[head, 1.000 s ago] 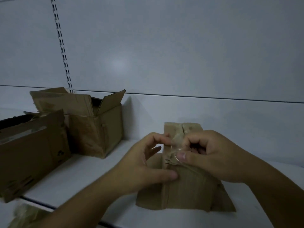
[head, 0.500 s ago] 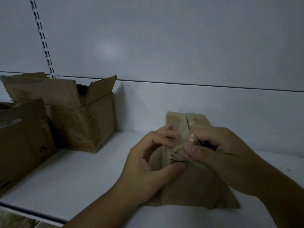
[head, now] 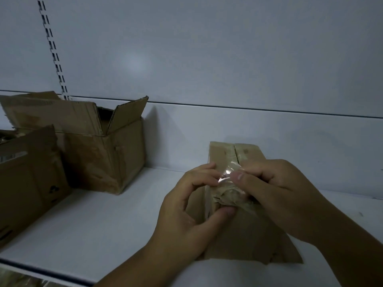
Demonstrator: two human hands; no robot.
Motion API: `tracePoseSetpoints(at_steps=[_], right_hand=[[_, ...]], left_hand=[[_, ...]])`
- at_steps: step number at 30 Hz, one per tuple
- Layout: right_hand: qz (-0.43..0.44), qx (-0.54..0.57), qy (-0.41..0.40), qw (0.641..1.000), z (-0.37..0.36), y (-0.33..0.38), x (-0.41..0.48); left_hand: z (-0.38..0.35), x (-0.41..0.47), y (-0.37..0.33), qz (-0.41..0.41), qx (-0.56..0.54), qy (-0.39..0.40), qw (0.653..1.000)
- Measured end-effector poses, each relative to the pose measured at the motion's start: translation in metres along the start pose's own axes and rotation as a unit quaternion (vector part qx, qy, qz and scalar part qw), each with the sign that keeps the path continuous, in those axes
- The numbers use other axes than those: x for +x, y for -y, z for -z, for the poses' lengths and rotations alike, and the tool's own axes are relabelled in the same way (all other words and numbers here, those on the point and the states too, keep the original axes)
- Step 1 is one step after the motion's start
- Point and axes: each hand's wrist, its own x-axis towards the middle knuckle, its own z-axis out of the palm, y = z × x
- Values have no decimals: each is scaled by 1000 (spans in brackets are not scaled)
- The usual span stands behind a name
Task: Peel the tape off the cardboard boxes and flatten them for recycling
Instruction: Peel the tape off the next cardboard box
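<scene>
Head view: left hand (head: 182, 216) on box (head: 248, 241), right hand (head: 279, 191) on tape (head: 227, 175).

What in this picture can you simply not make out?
Head view only:
- small cardboard box: its front top is hidden by the left hand and right hand.
- clear tape: where it ends, covered by the hands.
- open box: its inside, dark behind the flaps.
- left box: cut off by the frame edge; its print too dim to read.
</scene>
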Motion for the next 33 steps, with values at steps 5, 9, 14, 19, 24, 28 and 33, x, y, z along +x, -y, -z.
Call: tracePoseSetpoints(at_steps=[5,9,14,19,24,28,33], right_hand=[[1,1,-9,1000,-1,1,-1],[0,4,-19,1000,-1,2,-2],[-15,39,-49,998,-3,2,-3],[-23,108,-96,989,-5,1,-5],[-41,175,-150,972,-5,2,-8],[-144,281,-167,934,2,-1,-7],[-159,386,-164,894,10,-1,-6]], left_hand=[[0,-1,1,-28,5,3,1000],[1,0,4,-54,31,4,998],[1,0,5,-76,31,4,997],[0,1,6,-78,22,9,997],[0,-1,4,-57,-20,27,998],[0,-2,3,-51,-23,40,998],[1,-2,-1,-68,50,50,995]])
